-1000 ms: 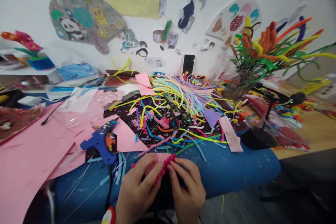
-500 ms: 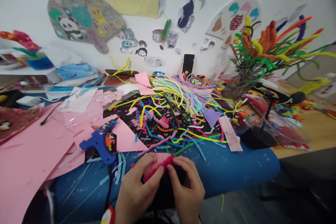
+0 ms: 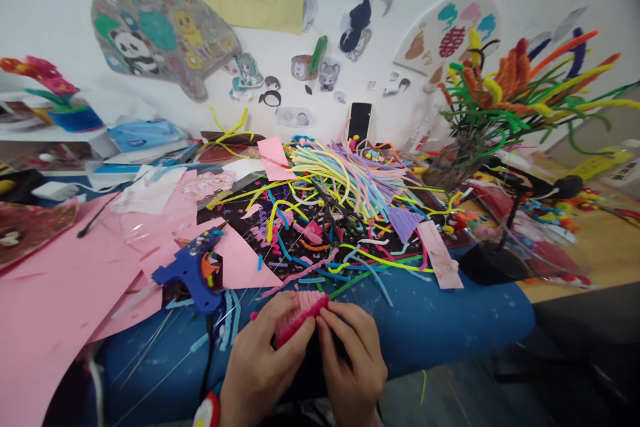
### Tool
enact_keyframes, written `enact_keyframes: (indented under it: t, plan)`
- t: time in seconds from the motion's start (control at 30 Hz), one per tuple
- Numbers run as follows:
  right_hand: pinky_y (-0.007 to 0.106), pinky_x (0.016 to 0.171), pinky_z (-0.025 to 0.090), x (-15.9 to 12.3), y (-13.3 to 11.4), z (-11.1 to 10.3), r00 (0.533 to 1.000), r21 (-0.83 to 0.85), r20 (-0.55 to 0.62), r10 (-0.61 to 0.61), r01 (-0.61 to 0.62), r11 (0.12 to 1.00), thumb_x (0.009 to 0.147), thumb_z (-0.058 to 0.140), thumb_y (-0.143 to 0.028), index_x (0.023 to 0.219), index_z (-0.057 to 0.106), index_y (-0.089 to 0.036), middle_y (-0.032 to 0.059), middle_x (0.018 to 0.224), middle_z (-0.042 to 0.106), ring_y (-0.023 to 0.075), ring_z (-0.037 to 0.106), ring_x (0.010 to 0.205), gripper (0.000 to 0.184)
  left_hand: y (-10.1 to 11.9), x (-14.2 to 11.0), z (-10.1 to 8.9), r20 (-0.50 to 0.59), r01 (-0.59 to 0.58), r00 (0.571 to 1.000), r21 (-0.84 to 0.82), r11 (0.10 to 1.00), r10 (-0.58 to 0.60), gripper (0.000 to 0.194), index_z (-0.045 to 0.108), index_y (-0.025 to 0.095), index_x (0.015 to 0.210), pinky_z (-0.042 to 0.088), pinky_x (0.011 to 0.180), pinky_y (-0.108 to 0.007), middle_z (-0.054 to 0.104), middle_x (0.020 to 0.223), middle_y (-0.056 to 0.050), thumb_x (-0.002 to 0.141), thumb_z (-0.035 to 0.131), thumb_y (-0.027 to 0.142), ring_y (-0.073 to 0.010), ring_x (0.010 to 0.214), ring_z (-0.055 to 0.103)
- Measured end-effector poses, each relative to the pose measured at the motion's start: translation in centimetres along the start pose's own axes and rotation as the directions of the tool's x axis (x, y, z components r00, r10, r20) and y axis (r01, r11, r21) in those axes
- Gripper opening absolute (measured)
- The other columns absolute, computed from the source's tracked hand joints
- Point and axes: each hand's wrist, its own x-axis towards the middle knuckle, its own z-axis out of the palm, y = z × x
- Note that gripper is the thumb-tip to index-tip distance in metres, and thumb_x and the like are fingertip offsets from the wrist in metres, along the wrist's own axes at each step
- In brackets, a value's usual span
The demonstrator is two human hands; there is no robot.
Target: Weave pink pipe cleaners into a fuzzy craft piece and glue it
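Close to the table's front edge, a fuzzy pink pipe-cleaner piece (image 3: 302,317), light pink with a darker pink rim, is held between both hands. My left hand (image 3: 267,357) wraps round its left side, thumb along the dark rim. The fingers of my right hand (image 3: 353,353) pinch the right end of that rim; the fingertips hide the exact spot. Just beyond the hands lies a twisted pink pipe cleaner (image 3: 300,272). A blue glue gun (image 3: 193,273) rests left of my left hand, its cord hanging down.
A bundle of pastel pipe cleaners (image 3: 350,177) and black scissors (image 3: 333,223) lie on a dark cluttered mat. Pink sheets (image 3: 65,287) cover the left side. A black stand (image 3: 495,257) and a vase of pipe-cleaner flowers (image 3: 457,153) stand at right.
My right hand has shifted slightly left and its fingers have curled closer together at the rim. The pink piece is tilted a little differently; my left hand keeps its hold.
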Motion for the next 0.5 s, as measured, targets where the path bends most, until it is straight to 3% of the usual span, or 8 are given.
enact_keyframes:
  t: [0.2, 0.4, 0.5]
  plan:
    - [0.034, 0.083, 0.056, -0.2, -0.2, -0.1, 0.997, -0.025, 0.052, -0.056, 0.058, 0.998, 0.089, 0.058, -0.005, 0.110, 0.068, -0.017, 0.0084, 0.102, 0.070, 0.0196, 0.065, 0.096, 0.027, -0.1, -0.6, 0.3, 0.012, 0.040, 0.999, -0.075, 0.996, -0.039, 0.032, 0.061, 0.021, 0.117, 0.060, 0.085, -0.034, 0.063, 0.119, -0.014, 0.089, 0.055, 0.006, -0.0247, 0.110, 0.066]
    - [0.037, 0.089, 0.053, -0.8, 0.1, -0.4, 0.987, -0.083, 0.120, -0.109, 0.120, 0.989, 0.091, 0.053, -0.012, 0.118, 0.065, -0.018, 0.0095, 0.110, 0.068, 0.0229, 0.061, 0.104, 0.030, 0.0, -0.5, 0.3, -0.009, 0.267, 0.959, -0.291, 0.919, -0.282, 0.031, 0.052, 0.019, 0.119, 0.061, 0.089, -0.034, 0.072, 0.109, -0.011, 0.089, 0.059, 0.017, -0.0220, 0.105, 0.070]
    - [0.039, 0.092, 0.051, -1.0, 0.4, -0.6, 0.977, -0.109, 0.158, -0.144, 0.162, 0.981, 0.091, 0.051, -0.017, 0.120, 0.064, -0.017, 0.0096, 0.116, 0.066, 0.0253, 0.058, 0.110, 0.031, 0.1, -0.3, 0.2, -0.032, 0.293, 0.946, -0.350, 0.890, -0.324, 0.030, 0.052, 0.019, 0.117, 0.060, 0.088, -0.032, 0.072, 0.107, -0.011, 0.088, 0.060, 0.017, -0.0208, 0.104, 0.071]
